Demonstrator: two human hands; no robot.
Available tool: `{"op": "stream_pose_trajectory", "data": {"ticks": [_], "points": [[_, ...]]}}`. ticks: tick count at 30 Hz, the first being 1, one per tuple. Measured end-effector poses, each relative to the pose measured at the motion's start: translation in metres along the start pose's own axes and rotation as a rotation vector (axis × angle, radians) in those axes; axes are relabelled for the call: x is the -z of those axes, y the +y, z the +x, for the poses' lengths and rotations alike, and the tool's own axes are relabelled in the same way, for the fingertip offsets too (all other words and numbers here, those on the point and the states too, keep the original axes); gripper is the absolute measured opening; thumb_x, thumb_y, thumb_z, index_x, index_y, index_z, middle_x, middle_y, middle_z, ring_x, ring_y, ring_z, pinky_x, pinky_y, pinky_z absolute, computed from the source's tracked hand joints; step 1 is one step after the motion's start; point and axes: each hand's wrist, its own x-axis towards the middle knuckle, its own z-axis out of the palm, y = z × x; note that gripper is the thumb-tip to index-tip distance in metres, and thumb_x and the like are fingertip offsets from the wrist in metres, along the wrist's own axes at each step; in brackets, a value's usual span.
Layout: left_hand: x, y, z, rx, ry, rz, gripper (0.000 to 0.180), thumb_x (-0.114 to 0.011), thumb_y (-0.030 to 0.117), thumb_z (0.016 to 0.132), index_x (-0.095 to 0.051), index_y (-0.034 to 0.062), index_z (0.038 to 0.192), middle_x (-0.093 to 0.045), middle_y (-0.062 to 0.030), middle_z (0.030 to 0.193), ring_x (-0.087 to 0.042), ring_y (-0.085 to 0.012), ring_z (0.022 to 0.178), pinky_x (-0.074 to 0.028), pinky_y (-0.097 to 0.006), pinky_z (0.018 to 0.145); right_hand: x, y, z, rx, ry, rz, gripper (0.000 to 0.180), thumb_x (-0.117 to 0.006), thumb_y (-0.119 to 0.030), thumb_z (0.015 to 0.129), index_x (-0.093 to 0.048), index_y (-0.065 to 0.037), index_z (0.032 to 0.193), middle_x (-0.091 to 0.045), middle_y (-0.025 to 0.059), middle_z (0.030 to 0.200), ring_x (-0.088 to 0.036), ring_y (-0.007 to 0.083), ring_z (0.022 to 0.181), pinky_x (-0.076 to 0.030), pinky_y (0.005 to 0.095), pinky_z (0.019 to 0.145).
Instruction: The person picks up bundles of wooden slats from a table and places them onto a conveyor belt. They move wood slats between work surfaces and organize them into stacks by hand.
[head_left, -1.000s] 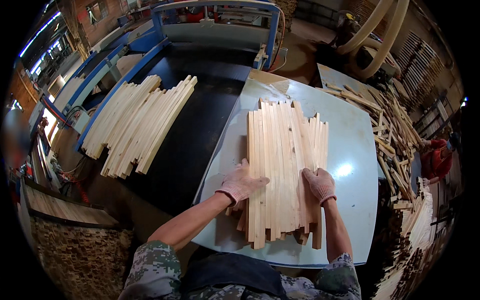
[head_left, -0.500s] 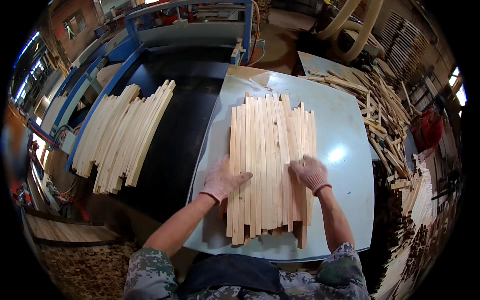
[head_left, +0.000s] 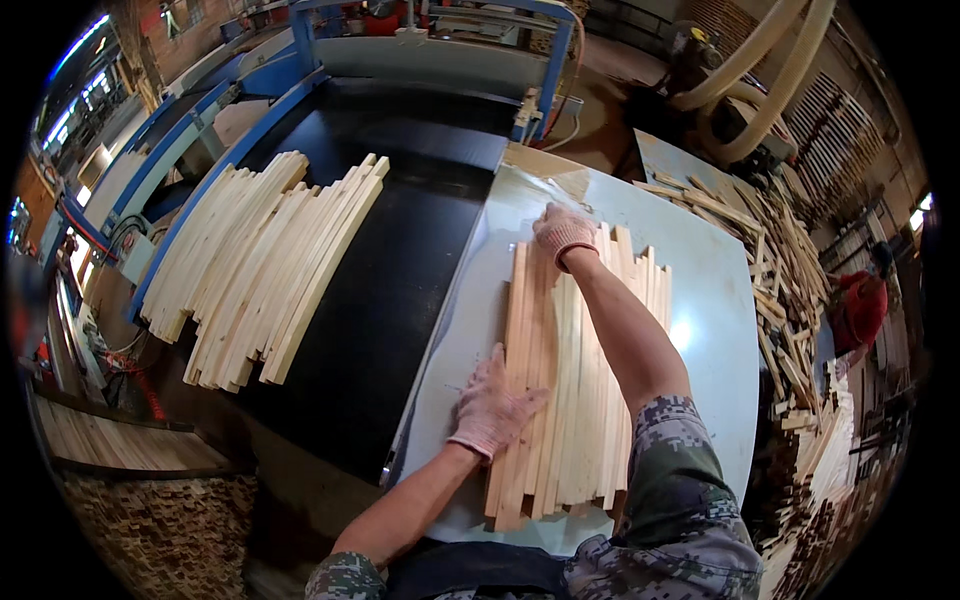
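Workshop machinery surrounds a pale grey table (head_left: 700, 300) where our bundle of light wooden slats (head_left: 580, 400) lies flat. Our gloved left hand (head_left: 490, 405) presses open-palmed, fingers spread, on the bundle's near left edge. Our gloved right hand (head_left: 563, 232) reaches to its far end, fingers curled over the slat tips. More slats (head_left: 260, 265) lie on the black conveyor belt (head_left: 400, 280) to our left.
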Motion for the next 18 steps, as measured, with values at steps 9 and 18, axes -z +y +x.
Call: {"op": "stream_pose_trajectory", "data": {"ticks": [9,18], "points": [[-0.001,-0.006,0.007,-0.025,-0.043,0.018,0.097,-0.069,0.054,0.093,-0.028,-0.0040,0.160,-0.050,-0.0301,0.146,-0.051,-0.0450,0.135,-0.039,-0.051,0.116,0.037,-0.006,0.008,-0.027,0.225,0.116,0.036,-0.059,-0.023,0.089,-0.069,-0.004,0.118,-0.074,0.0275,0.110,-0.070,0.0445,0.108,-0.053,0.0516,0.095],[0.017,0.037,-0.033,-0.456,0.203,0.158,0.101,-0.074,0.047,0.094,-0.021,-0.0049,0.162,-0.055,-0.0320,0.143,-0.058,-0.0451,0.128,-0.047,-0.051,0.108,0.191,-0.009,-0.081,0.060,0.520,0.353,0.060,-0.062,-0.031,0.088,-0.059,-0.004,0.142,-0.072,0.0257,0.119,-0.068,0.0425,0.112,-0.052,0.0473,0.100]]}}
